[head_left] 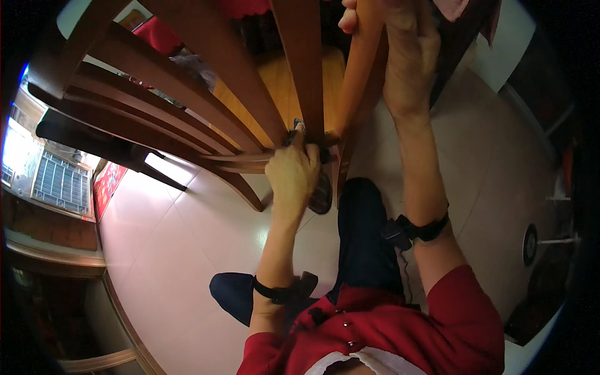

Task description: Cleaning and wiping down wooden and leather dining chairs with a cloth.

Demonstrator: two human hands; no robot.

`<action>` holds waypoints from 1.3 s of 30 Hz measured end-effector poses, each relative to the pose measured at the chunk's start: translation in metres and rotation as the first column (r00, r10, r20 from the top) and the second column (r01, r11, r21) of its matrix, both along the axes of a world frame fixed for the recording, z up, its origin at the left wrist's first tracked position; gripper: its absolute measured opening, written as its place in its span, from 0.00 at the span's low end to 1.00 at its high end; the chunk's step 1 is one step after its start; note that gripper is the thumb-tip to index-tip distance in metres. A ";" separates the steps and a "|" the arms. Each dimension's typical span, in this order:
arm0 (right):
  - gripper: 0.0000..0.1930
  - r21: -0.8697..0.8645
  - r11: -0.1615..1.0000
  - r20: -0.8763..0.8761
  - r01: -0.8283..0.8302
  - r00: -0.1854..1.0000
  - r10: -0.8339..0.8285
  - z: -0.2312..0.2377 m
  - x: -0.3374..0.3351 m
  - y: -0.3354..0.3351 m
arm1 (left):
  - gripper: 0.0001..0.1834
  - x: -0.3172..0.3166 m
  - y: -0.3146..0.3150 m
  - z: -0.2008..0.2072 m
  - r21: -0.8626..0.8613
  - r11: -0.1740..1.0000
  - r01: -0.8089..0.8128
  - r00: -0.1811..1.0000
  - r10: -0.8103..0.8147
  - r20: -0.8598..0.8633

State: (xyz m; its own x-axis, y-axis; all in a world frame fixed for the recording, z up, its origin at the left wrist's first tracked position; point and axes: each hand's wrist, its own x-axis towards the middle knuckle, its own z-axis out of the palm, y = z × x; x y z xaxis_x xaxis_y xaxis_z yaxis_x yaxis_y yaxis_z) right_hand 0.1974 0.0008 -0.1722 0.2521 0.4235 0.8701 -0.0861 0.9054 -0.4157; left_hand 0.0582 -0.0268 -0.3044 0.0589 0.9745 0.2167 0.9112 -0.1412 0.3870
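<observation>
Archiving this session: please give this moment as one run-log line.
left hand: at foot of chair slats, grip unclear | right hand: wrapped around chair post | below: pale tiled floor

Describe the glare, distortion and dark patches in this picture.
In the head view, the window at far left is blown out, and the pale floor has a glint beside the left forearm; again in the head view, wooden edging at lower left bows, the corners go black, and the area beyond the chair slats at top centre is dim.
</observation>
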 end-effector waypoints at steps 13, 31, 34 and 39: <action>0.28 -0.038 0.998 -0.030 0.060 0.998 -0.061 0.008 -0.007 -0.008 | 0.30 -0.016 -0.016 -0.012 0.033 0.989 0.143 0.988 -0.144 0.046; 0.26 -0.124 0.992 -0.045 0.031 0.998 -0.037 0.003 -0.005 -0.004 | 0.33 -0.019 -0.008 -0.026 0.116 0.985 0.125 0.991 -0.118 -0.062; 0.26 -0.122 0.992 -0.053 0.024 0.998 -0.030 0.002 -0.006 -0.005 | 0.35 -0.009 -0.004 -0.032 0.101 0.987 0.128 0.984 -0.113 -0.140; 0.26 -0.095 0.995 -0.033 0.019 0.999 -0.022 0.000 0.003 -0.002 | 0.41 -0.001 -0.019 -0.037 0.183 0.976 0.120 0.993 -0.117 -0.028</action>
State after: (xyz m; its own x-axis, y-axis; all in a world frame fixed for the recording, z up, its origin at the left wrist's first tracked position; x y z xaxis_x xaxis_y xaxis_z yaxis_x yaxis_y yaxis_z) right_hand 0.2004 -0.0014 -0.1723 0.2903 0.4980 0.8171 -0.0834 0.8638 -0.4969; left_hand 0.0575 -0.0457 -0.3417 0.1768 0.9040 0.3893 0.8901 -0.3157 0.3288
